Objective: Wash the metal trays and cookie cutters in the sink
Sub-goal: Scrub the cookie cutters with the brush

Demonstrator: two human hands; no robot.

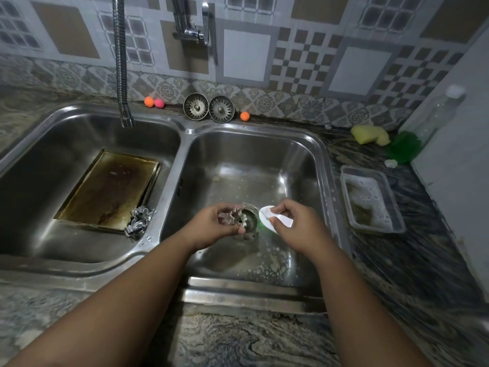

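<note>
Ur left hand [211, 223] pinches a fluted cookie cutter [236, 217] over the rt basin drain [250, 221]; right hand [293, 223] grips a white-green scrubber [272, 219] just beside it.

Marbled counter [412, 260] bears a soapy tub [371, 200] and yellow sponge [370, 134].

dim kitchen corner with patterned tiles and a dark stone counter

the back wall [248, 54] is tiled in grey, white and tan squares and checkerboards, with a floral border strip [277, 103] along its foot. a plain grey side wall [455, 165] closes the right. the counter [412, 250] is dark marbled stone, lighter and streaky at the near edge. a chrome tap [190, 30] is fixed to the tiles, and a ribbed flexible hose [120, 62] hangs down at left. light is weak and bluish.
</note>
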